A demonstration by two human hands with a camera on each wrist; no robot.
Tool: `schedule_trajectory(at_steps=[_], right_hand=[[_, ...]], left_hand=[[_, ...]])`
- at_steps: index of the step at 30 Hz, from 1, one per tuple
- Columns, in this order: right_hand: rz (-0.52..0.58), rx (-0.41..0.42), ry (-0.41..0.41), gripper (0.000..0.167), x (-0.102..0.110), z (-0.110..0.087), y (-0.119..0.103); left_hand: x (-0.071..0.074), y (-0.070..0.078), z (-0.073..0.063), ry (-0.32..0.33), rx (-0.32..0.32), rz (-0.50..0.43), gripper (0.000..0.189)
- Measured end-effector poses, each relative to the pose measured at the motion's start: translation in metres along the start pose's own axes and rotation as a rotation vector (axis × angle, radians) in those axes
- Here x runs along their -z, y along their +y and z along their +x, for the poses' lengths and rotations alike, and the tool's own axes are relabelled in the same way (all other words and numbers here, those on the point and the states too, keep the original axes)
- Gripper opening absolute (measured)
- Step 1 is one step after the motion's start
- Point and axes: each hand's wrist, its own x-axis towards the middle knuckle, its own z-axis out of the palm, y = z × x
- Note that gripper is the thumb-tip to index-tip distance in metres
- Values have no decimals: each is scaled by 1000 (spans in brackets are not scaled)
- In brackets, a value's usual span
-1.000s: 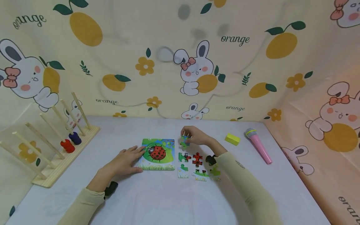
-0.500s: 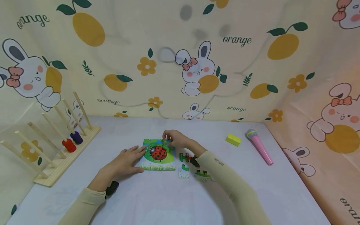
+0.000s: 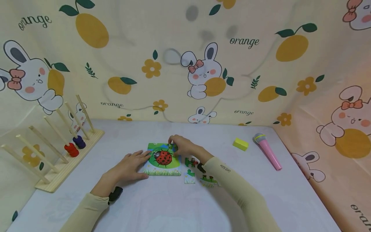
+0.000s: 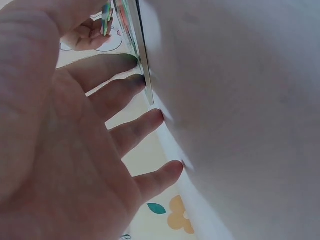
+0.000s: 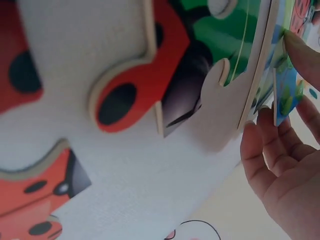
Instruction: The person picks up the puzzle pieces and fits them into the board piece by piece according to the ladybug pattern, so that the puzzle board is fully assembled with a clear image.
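Observation:
A square ladybug puzzle board (image 3: pixel 162 171) lies flat on the white table. My left hand (image 3: pixel 129 166) rests at its left side with straight, spread fingers. Two fingertips (image 4: pixel 131 61) touch the board's edge in the left wrist view, while the other two reach the table. Over the board's upper right corner, my right hand (image 3: pixel 186 146) pinches a blue and green jigsaw piece (image 5: pixel 287 95) between thumb and fingers. The piece is tilted up on edge in the right wrist view. From the head, the hand mostly hides it.
Loose jigsaw pieces (image 3: pixel 189 178) lie right of the board, several partly under the right sleeve (image 3: pixel 232 177). A yellow block (image 3: pixel 240 144) and a pink toy microphone (image 3: pixel 268 151) lie farther right. At left stands a wooden peg rack (image 3: pixel 55 177) with red and purple beads (image 3: pixel 79 142).
My right hand has carried the jigsaw piece left, from above the loose pieces to the board's upper right corner. Over the last half second it barely moves. My left hand stays put.

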Motion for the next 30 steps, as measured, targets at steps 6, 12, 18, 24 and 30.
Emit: schedule_trajectory(at_steps=[6, 12, 18, 24, 30], right_hand=[[-36, -5, -16, 53, 2, -4, 0], [-60, 1, -29, 54, 3, -3, 4], [-47, 2, -14, 53, 2, -3, 6], [-42, 14, -12, 52, 2, -3, 7], [-26, 20, -9, 51, 2, -4, 8]], left_hand=[[-4, -6, 0, 5, -26, -34, 85], [-4, -11, 0, 9, -46, -66, 83], [-4, -13, -1, 16, -59, -67, 84], [-4, -12, -1, 21, -62, -60, 84], [-3, -12, -1, 21, -60, -59, 83]])
